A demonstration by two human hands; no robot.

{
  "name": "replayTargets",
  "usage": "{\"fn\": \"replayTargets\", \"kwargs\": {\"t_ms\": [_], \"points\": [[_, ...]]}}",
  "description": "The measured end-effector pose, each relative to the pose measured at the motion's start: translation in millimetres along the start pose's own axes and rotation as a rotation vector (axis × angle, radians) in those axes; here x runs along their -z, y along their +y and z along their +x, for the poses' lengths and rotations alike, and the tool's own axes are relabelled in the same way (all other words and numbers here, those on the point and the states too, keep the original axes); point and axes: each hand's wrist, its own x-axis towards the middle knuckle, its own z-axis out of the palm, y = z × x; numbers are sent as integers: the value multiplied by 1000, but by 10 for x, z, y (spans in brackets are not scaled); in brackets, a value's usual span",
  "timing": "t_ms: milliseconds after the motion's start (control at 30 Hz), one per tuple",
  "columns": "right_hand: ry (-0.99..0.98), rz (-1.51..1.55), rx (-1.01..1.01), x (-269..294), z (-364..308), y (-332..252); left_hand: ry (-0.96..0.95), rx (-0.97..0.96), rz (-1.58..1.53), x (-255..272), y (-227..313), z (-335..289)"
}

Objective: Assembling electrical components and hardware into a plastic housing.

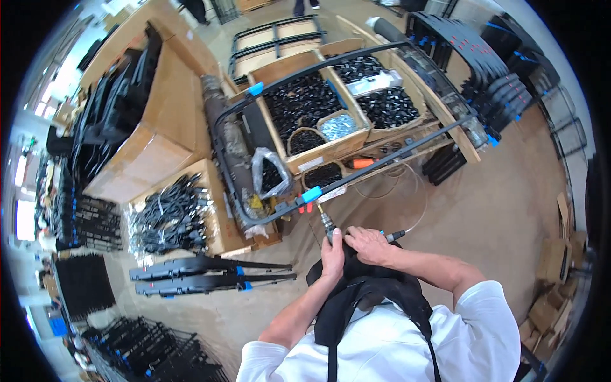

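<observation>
Both hands meet close in front of the person's chest, near the middle of the view. The left hand is wrapped around the body of a pneumatic screwdriver, its thumb lying up along the grip; the tool's thin bit points up and away toward a blue clip on the black frame. The right hand lies curled over the tool's rear end, fingers pressed down on it, just beside the fitting where a clear air hose loops off to the right. What exactly the right fingers pinch I cannot tell.

Doing this step well seems to call for keeping the bit square to the clip, holding the tool steady with both hands, and letting the hose hang free so that it does not drag the tip aside. A slanted bit would likely slip off the fastener.

Beyond the tool, the frame rests across a wooden crate divided into bins of small black parts, with an orange-handled tool at its near edge. A clear bag of black pieces sits left of the clip. Farther left stands a cardboard box of black cables, and near it two black bars with blue bands lie on the floor. More black frames are stacked at the far right.
</observation>
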Motion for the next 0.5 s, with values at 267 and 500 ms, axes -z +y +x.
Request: {"fn": "replayTargets", "kwargs": {"t_ms": [267, 500], "points": [[-93, 104, -50, 167, -409, 199, -326, 170, 542, 74, 170, 3], [37, 147, -676, 667, -869, 1486, -658, -617, 943, -1246, 1424, 574]]}}
